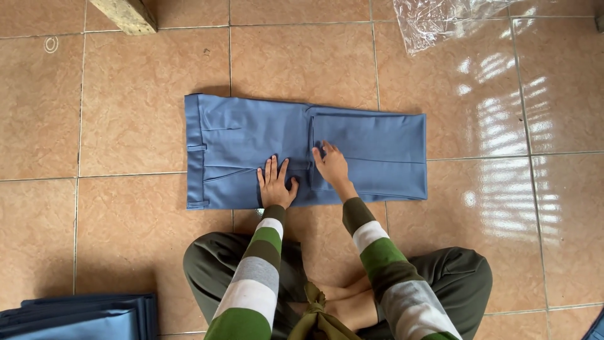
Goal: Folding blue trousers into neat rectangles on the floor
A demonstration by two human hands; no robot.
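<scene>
Pressing flat on a pair of blue trousers (251, 141), both hands lie open, palms down, gripping nothing. Left hand (275, 184) rests on the upper part near the slanted pocket; right hand (331, 166) sits on the edge of the folded-over leg section, fingers spread toward the far side.

Trousers lie on the tiled floor (126, 94) directly ahead of the seated person's crossed legs, long axis running left to right, waistband at the left end, folded legs at the right. Hands meet them near the middle of the near edge; the fold edge falls between the two hands and closer to the right one (its fingertips lie on it).

Striped sleeves (251, 277) in green, white and grey reach forward from below.

Elsewhere: a stack of blue cloth (82, 315) at the lower left, cut off by the frame; crumpled clear plastic wrap (440, 22) at the top right, partly out of view; a wooden block (129, 14) at the top left, also cropped. How many layers the fold holds cannot be made out.
</scene>
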